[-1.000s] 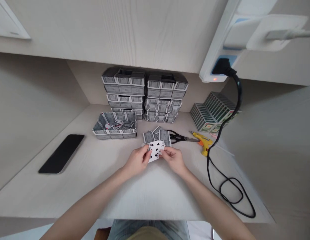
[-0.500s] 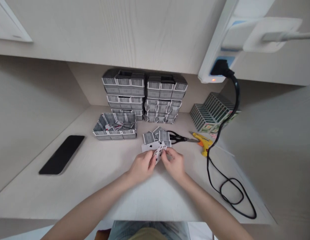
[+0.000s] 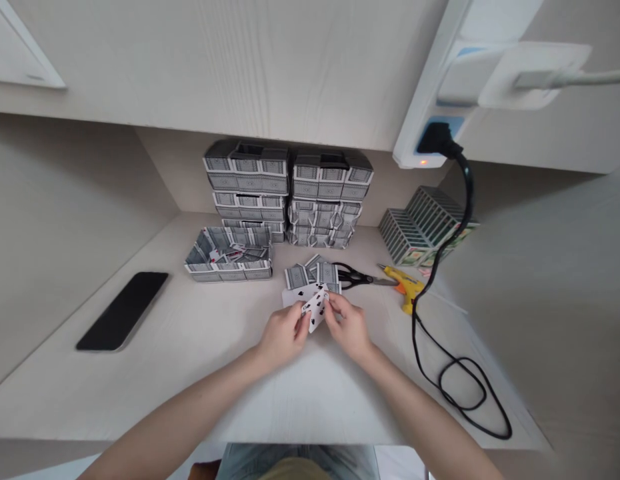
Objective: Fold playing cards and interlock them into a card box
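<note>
Between both hands I hold a playing card (image 3: 316,311) with black pips, its face toward me. My left hand (image 3: 285,333) is closed on its left edge, thumb and fingers pinching it. On the opposite edge, my right hand (image 3: 349,327) pinches the card near its upper right corner. Just beyond my fingers lies a small pile of grey-backed cards (image 3: 327,273), some of them folded. A face-up white card (image 3: 293,295) sticks out beneath the held one. Black-handled scissors (image 3: 360,275) lie right of the pile.
An open box made of cards (image 3: 230,274) holds loose pieces. Stacked card boxes (image 3: 250,181) stand at the back. Right are a yellow glue gun (image 3: 410,288), its looping black cord (image 3: 455,400) and bundled cards (image 3: 415,230). A phone (image 3: 125,310) lies left; a power strip (image 3: 415,143) hangs above.
The held card has turned so that more of its face shows. Both hands stay nearly in place, still pinching it.
</note>
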### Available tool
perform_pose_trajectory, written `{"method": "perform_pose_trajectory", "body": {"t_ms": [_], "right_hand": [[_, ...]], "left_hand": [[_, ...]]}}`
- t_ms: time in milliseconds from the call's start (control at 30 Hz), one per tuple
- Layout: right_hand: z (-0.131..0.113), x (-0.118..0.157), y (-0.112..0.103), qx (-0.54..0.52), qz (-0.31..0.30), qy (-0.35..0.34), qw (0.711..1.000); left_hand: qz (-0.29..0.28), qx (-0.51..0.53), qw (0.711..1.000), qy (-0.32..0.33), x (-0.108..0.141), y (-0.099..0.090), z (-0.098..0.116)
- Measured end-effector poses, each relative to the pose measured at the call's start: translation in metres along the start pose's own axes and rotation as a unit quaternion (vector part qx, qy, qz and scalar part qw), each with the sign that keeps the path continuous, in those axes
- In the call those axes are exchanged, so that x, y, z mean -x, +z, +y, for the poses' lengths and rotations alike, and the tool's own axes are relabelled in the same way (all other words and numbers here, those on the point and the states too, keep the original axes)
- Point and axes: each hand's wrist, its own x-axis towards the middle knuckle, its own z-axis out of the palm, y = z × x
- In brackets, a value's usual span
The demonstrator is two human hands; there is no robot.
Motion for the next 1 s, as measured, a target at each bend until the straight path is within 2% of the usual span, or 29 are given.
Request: {"method": "perform_pose_trajectory", "body": {"t_ms": [67, 200, 267, 367, 567, 833, 1000], "right_hand": [[0.001, 0.003, 0.004, 0.019, 0.006, 0.004, 1.0], [0.0, 0.008, 0.009, 0.044, 0.055, 0.01, 0.997], [-0.002, 0.007, 0.006, 0.024, 0.054, -0.007, 0.998], [-0.004, 0.002, 0.0, -0.023, 0.036, -0.033, 0.999], [0.006, -0.007, -0.005, -0.039, -0.003, -0.003, 0.999], [0.006, -0.006, -0.003, -0.048, -0.002, 0.004, 0.999], [0.002, 0.0, 0.003, -0.021, 0.014, -0.013, 1.0]], "left_hand": [[0.007, -0.024, 0.999, 0.045, 0.001, 0.003, 0.002], [0.011, -0.064, 0.99, 0.125, 0.001, 0.005, 0.003], [0.014, -0.064, 0.991, 0.114, 0.0, 0.005, 0.001], [0.012, -0.038, 0.997, 0.062, -0.002, 0.003, -0.006], [-0.004, -0.011, 1.0, -0.003, -0.003, 0.005, -0.015], [-0.009, -0.04, 0.999, 0.034, -0.001, 0.007, -0.008], [-0.016, -0.01, 0.998, 0.058, 0.0, 0.009, -0.005]]}}
